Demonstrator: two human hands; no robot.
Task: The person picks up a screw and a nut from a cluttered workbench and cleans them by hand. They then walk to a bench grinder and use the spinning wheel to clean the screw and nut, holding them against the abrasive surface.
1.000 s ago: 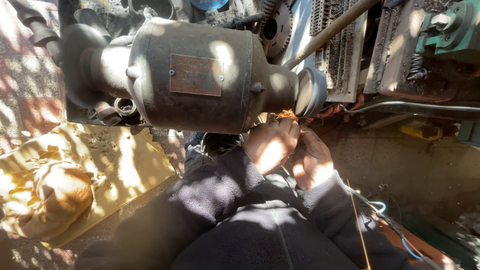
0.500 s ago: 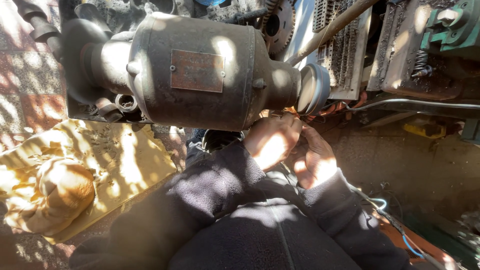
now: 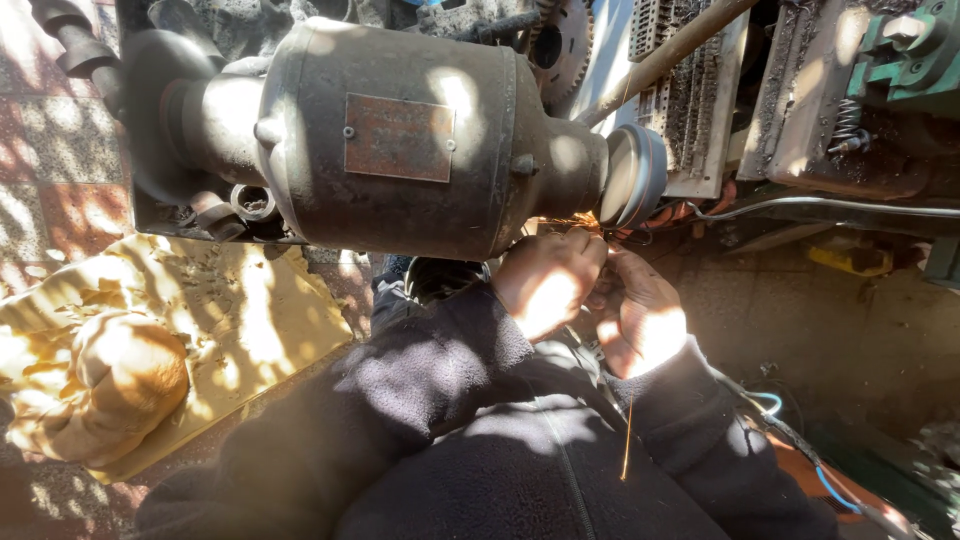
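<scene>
**Inspector:** Report the position of the hands.

**Observer:** Both are raised together just below the grinding wheel (image 3: 636,176) at the right end of the bench grinder (image 3: 400,140). The left hand (image 3: 545,280) is curled in a fist-like grip, knuckles toward the camera. The right hand (image 3: 638,318) sits just beside it, touching it, fingers bent inward.

**Inspector:** What do they hold?

**Observer:** Cannot tell. Whatever is between the fingers is hidden by the hands themselves. Both grips are drawn together, closed around something unseen, pressed up close under the wheel.

**Inspector:** Any sign of contact with the wheel?

**Observer:** Orange sparks (image 3: 580,222) show at the point where the fingertips meet the underside of the wheel, and one thin bright streak (image 3: 627,452) shows over the dark fleece sleeve (image 3: 400,400).

**Inspector:** Condition of the machine?

**Observer:** Dark, dusty metal body with a rusty rectangular plate (image 3: 399,137) on its side. A second wheel (image 3: 150,110) sits at the left end.

**Inspector:** Surroundings?

**Observer:** A crumpled yellow cloth (image 3: 180,330) lies to the left, in dappled sunlight. A metal rod (image 3: 665,55) slants behind the grinder. A green machine part (image 3: 915,50) is at the upper right. Blue wire (image 3: 830,488) lies on the ground at the lower right.
</scene>
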